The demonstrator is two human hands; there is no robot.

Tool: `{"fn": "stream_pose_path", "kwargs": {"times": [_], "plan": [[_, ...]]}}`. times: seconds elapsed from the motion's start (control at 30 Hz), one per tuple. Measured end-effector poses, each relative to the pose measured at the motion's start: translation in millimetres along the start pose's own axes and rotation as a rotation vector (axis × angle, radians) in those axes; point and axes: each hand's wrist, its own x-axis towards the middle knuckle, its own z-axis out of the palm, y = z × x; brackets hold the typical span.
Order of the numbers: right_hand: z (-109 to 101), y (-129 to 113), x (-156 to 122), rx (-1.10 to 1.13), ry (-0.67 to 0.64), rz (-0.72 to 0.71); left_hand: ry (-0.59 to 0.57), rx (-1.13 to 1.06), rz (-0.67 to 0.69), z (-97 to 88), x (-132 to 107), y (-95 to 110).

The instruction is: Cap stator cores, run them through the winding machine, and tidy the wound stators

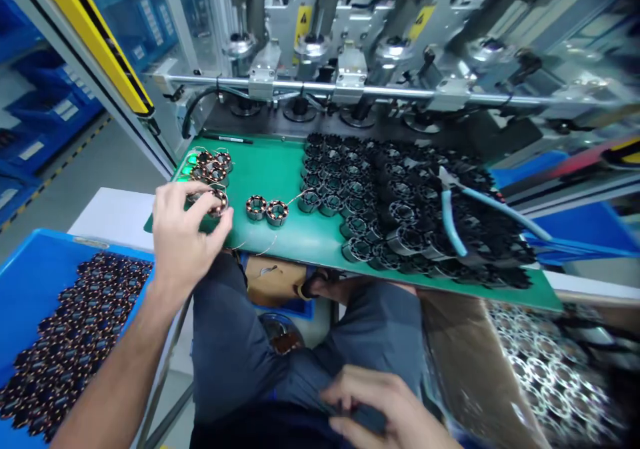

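My left hand is at the left end of the green work mat, its fingers closed around a copper-wound motor stator. Just behind that hand stand several more wound stators with loose wire ends. To its right, two wound stators sit side by side on the mat, a thin wire trailing from one. Low over my lap, my right hand has thumb and fingers apart, slightly blurred, and I see nothing held in it.
Rows of black stator cores cover the right of the mat, with blue-handled pliers on top. A pen lies at the back. The winding machine stands behind. A blue bin of wound stators is at left; metal rings lie lower right.
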Motion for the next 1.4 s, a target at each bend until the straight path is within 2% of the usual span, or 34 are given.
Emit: {"fn": "stream_pose_path", "kwargs": {"times": [0.03,0.1,0.13,0.2,0.27,0.33,0.47,0.57,0.67,0.77,0.87,1.0,1.03,1.07,1.13,1.2,1.27,1.33,1.4], "plan": [[-1.5,-8.0,4.2,0.139,0.074,0.009,-0.036,-0.138,0.018,-9.1,-8.7,18.5],[-4.7,-25.9,13.2,0.465,0.2,0.001,-0.2,-0.436,0.032,-26.9,-26.4,55.8],[-6.2,-34.3,18.3,0.622,0.2,-0.025,-0.296,-0.553,0.043,-33.8,-33.8,71.9],[-7.6,-46.8,28.7,0.824,0.102,-0.032,-0.457,-0.692,0.089,-40.2,-44.7,95.3],[-6.8,-52.4,36.3,0.938,0.018,0.032,-0.537,-0.751,0.126,-37.8,-53.0,106.6],[-5.3,-53.2,38.7,1.028,0.016,0.08,-0.528,-0.79,0.089,-31.9,-60.8,108.8],[-7.4,-50.1,34.8,1.145,0.109,0.109,-0.483,-0.881,-0.014,-24.1,-73.4,102.7],[-11.0,-48.3,33.5,1.138,0.146,0.129,-0.437,-0.869,0.037,-21.6,-77.4,99.9],[-12.2,-46.8,34.4,1.116,0.194,0.15,-0.423,-0.75,0.141,-18.3,-78.6,100.8],[-13.2,-44.6,35.3,1.104,0.258,0.153,-0.508,-0.714,0.188,-13.2,-83.6,103.1],[-18.1,-42.0,35.4,1.058,0.328,0.144,-0.62,-0.756,0.141,-5.1,-99.2,102.2],[-27.2,-39.4,32.8,0.962,0.428,0.086,-0.903,-0.772,0.066,8.5,-123.7,92.7],[-28.2,-39.1,31.9,0.929,0.45,0.063,-0.911,-0.769,0.011,10.6,-125.7,90.9],[-28.2,-39.1,31.3,0.886,0.471,0.042,-0.866,-0.776,-0.061,11.5,-124.9,90.7],[-24.9,-39.6,31.3,0.788,0.499,0.024,-0.643,-0.811,-0.197,9.7,-115.1,96.4],[-18.8,-40.6,33.8,0.724,0.5,0.031,-0.395,-0.838,-0.249,5.2,-99.0,109.9],[-12.8,-41.0,37.5,0.724,0.488,0.04,-0.261,-0.853,-0.265,2.4,-85.9,125.7],[-10.2,-40.2,39.9,0.753,0.48,0.026,-0.282,-0.927,-0.331,4.9,-83.3,136.3],[-12.0,-38.2,38.5,0.798,0.461,0.007,-0.395,-1.065,-0.435,13.4,-92.3,137.2]]}}
